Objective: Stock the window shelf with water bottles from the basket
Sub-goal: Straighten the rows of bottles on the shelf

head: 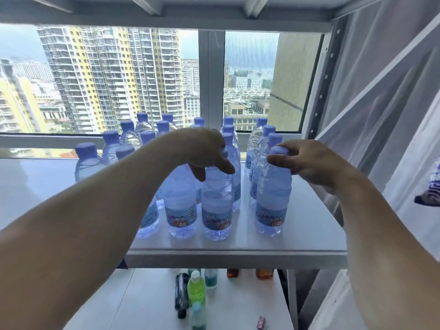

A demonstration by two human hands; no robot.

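Note:
Several clear water bottles with purple caps stand in rows on the white window shelf [297,239]. My left hand [204,151] grips the top of a front-row bottle [216,203], its cap hidden under my palm. My right hand [307,160] holds the neck and cap of the front right bottle [272,201], which stands upright on the shelf. Another front bottle [181,206] stands just left of the one under my left hand. The basket is out of view.
On the lower white shelf [147,301] lie and stand a few coloured drink bottles, among them a green one [196,288] and a dark one [181,294]. A sheer curtain [385,120] hangs at the right. Window glass closes off the back.

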